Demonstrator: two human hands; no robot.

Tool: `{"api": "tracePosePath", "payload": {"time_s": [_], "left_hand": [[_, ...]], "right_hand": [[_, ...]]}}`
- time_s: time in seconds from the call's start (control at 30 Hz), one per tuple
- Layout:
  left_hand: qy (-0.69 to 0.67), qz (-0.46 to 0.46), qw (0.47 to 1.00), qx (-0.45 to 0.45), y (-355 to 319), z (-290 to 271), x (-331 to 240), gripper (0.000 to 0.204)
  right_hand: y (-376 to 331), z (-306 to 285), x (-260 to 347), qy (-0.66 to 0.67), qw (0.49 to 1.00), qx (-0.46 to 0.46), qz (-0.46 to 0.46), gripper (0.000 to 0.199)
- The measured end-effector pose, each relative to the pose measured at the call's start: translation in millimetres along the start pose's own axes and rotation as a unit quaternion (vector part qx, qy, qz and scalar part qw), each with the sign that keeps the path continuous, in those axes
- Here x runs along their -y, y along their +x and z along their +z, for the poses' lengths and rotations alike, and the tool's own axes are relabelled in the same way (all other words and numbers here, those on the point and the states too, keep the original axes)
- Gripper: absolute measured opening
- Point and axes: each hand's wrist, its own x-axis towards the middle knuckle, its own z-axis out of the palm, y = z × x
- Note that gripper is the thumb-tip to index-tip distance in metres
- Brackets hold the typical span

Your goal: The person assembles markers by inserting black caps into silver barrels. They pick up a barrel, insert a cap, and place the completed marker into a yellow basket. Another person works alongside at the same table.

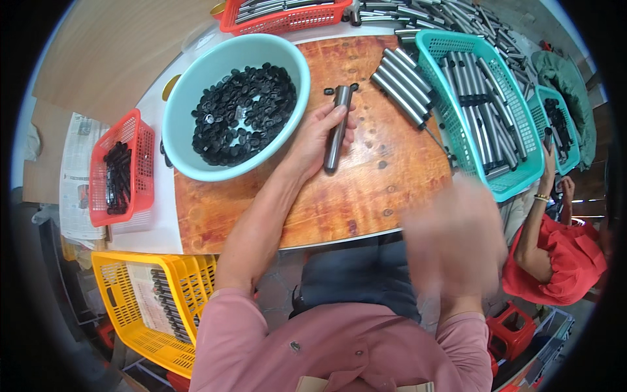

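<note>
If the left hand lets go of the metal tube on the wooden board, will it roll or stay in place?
The metal tube is round and smooth, so it would probably roll sideways on the flat wooden board. It looks rigid, likely heavy for its size. The left hand wraps it from one side; its shiny surface may be slippery.

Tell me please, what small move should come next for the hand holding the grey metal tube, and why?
Probably the left hand should steady the grey metal tube upright on the wooden board: small black caps lie just by its top end, and the right hand is blurred, mid-motion.
</note>
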Motion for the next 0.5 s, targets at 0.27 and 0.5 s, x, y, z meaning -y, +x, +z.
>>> {"api": "tracePosePath", "payload": {"time_s": [0.27,0.5], "left_hand": [[-0.011,0.002,1.0,-0.021,2,7,-2,0.037],[-0.019,0.007,1.0,-0.013,1,4,4,0.035]], "right_hand": [[28,142,-134,0.089,0.975,-0.202,0.018,0.014],[21,155,-136,0.021,0.979,-0.2,-0.022,0.015]]}}
